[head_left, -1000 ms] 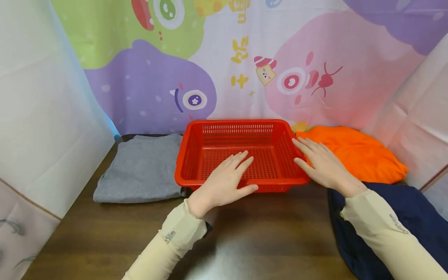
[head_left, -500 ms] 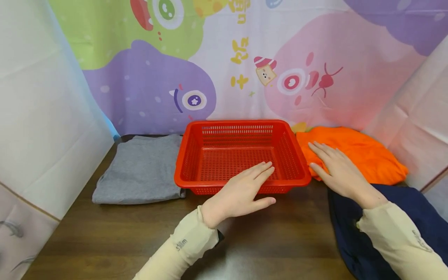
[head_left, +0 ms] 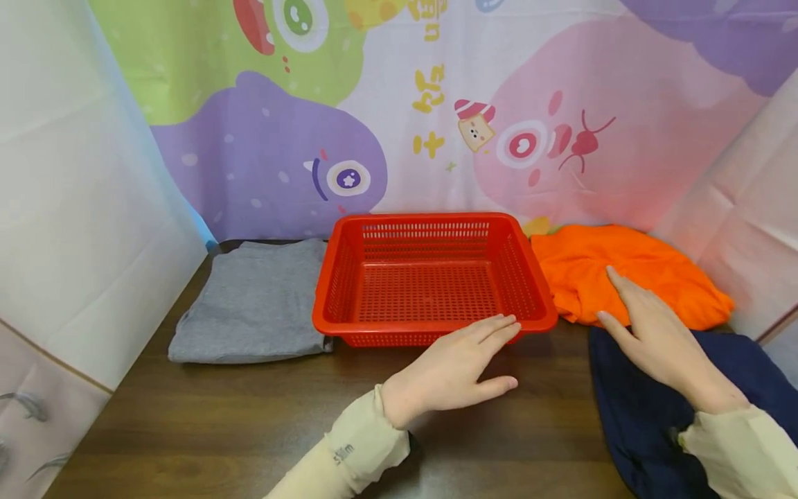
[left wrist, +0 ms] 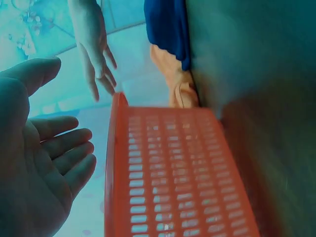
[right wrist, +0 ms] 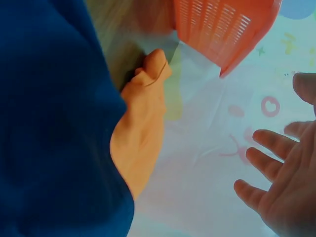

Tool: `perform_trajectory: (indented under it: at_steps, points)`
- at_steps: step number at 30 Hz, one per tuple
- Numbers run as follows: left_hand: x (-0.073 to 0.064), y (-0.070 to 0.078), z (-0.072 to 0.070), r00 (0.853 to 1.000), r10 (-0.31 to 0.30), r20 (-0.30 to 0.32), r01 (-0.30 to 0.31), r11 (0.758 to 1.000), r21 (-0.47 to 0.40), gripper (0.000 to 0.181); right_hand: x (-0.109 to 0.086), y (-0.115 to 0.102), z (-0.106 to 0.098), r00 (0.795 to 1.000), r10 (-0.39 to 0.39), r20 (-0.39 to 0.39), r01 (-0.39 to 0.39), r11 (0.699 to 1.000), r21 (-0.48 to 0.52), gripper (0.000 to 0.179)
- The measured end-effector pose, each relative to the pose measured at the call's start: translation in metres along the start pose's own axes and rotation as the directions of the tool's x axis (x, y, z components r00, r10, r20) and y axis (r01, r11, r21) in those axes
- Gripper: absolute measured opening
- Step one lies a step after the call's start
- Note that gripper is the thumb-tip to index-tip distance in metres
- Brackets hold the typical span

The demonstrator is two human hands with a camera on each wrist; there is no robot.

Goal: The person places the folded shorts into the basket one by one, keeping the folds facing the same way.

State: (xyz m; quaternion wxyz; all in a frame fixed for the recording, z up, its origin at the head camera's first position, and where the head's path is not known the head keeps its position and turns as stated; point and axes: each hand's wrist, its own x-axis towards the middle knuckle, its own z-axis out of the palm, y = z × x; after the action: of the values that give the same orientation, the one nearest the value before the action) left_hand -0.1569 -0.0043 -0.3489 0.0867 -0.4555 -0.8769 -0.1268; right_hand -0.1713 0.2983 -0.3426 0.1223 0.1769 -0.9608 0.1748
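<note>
A red plastic basket (head_left: 430, 298) with slotted walls stands at the back middle of the table, and nothing lies in it. In front of its near rim my left hand (head_left: 445, 371) hovers palm down, fingers straight, holding nothing. The left wrist view shows that hand (left wrist: 44, 153) beside the basket wall (left wrist: 173, 163), apart from it. My right hand (head_left: 663, 339) is over the navy cloth (head_left: 636, 416), near the bunched orange cloth (head_left: 630, 270). In the right wrist view its fingers are spread with nothing between them, and the hand (right wrist: 291, 173) stands off from both cloths.
Folded grey cloth (head_left: 255, 305) lies left of the basket. The brown wooden table (head_left: 249, 430) shows in front. A cartoon-printed curtain (head_left: 424, 187) hangs right behind the basket, with pale sheets (head_left: 93, 173) at both sides.
Both hands have moved right and nearer the body. The left hand has come from over the basket to its near rim; the right has left the basket's right side. Basket and cloths stay put.
</note>
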Motion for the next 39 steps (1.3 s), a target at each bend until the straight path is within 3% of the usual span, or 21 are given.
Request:
perform_trajectory:
  at_steps: [7, 19, 27, 39]
  points:
    - [0.004, 0.013, 0.013, 0.998, 0.012, 0.061, -0.010, 0.999, -0.044, 0.065, -0.011, 0.008, -0.002, 0.999, 0.053, 0.006, -0.053, 0.998, 0.020, 0.073]
    - [0.008, 0.026, 0.039, 0.988, 0.012, 0.153, 0.004, 0.995, -0.102, 0.064, -0.025, 0.026, 0.002, 0.999, 0.020, -0.025, -0.021, 0.998, -0.063, 0.061]
    - [0.015, 0.040, 0.052, 0.964, -0.028, 0.266, 0.093, 0.968, -0.234, 0.066, -0.039, 0.038, 0.003, 0.996, 0.091, 0.024, -0.088, 0.990, -0.109, 0.057]
    - [0.027, 0.048, 0.067, 0.956, -0.082, 0.282, 0.130, 0.979, -0.157, 0.064, -0.057, 0.067, 0.004, 0.994, 0.108, -0.003, -0.107, 0.985, -0.138, 0.054]
